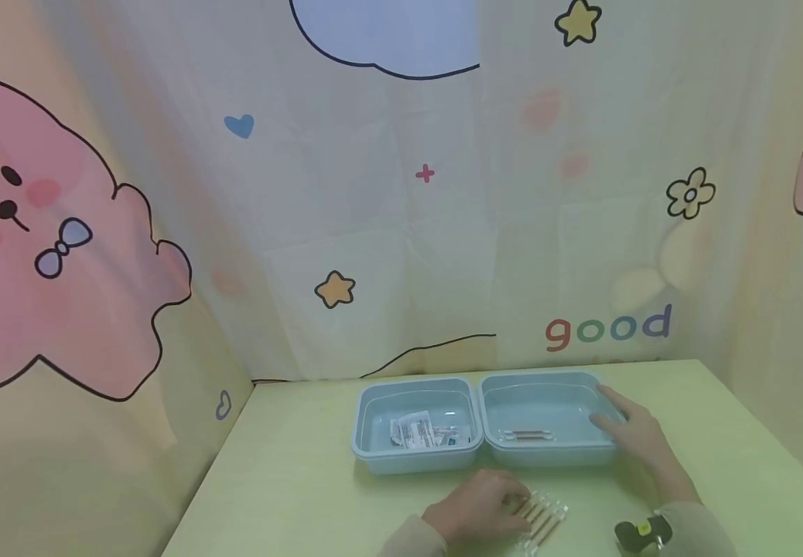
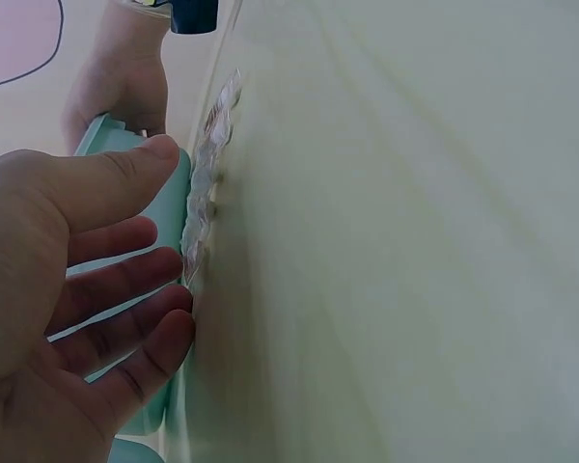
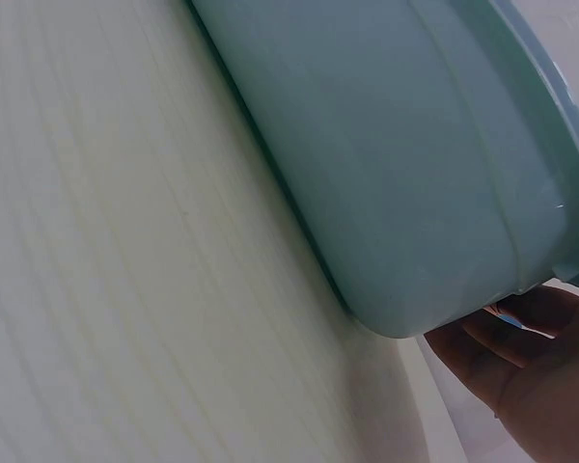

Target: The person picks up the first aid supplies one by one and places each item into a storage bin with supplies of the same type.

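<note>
Several packaged cotton swabs (image 1: 542, 517) lie on the table in front of two pale blue plastic bins. My left hand (image 1: 481, 507) is at their left edge. In the left wrist view, the left hand (image 2: 87, 280) has loosely bent fingers, with the fingertips beside the clear wrapping (image 2: 210, 164). My right hand (image 1: 641, 437) grips the right end of the right bin (image 1: 548, 455), its thumb over the rim. The right wrist view shows the right hand's fingers (image 3: 492, 352) against the bin's end wall. Inside that bin lie a few cotton swabs (image 1: 528, 435).
The left bin (image 1: 415, 463) holds white printed packets (image 1: 417, 430) and stands against the right bin. A dark wrist device (image 1: 644, 534) is at the right sleeve. Behind the table (image 1: 269, 480) hangs a printed curtain (image 1: 387, 193).
</note>
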Motion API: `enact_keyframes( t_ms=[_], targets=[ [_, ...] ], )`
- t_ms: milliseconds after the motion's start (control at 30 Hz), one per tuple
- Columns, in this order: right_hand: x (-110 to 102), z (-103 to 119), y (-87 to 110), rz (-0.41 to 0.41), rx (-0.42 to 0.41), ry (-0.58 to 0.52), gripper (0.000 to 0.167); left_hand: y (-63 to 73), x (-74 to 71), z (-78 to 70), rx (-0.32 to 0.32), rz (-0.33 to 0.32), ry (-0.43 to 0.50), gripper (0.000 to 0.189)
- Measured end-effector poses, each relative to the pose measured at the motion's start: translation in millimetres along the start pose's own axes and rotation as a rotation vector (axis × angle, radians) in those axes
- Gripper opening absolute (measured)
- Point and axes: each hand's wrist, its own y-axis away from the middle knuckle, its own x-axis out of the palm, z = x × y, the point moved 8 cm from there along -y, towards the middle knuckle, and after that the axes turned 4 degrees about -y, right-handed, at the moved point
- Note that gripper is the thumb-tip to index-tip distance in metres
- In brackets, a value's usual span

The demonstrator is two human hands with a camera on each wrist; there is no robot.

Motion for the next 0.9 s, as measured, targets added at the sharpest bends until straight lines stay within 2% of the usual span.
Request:
enact_keyframes(
  t_ms=[267, 500, 633, 900],
  targets=[
    [-1.9, 5.2, -1.0, 0.007, 0.011, 0.017, 0.081, -3.4, 0.2, 1.9, -0.01, 0.002, 0.0, 0.031],
    [-1.6, 10.1, 2.7, 0.02, 0.026, 0.002, 0.081, -4.5, 2.8, -2.6, 0.001, 0.028, 0.001, 0.022],
    [-0.8, 9.5, 3.5, 0.015, 0.018, 0.006, 0.08, -4.0, 3.8, -3.3, -0.007, 0.045, -0.003, 0.029],
    [0.0, 6.6, 3.2, 0.006, 0.007, 0.007, 0.078, -4.6, 5.8, -4.7, 0.018, 0.076, -0.07, 0.031]
  ],
)
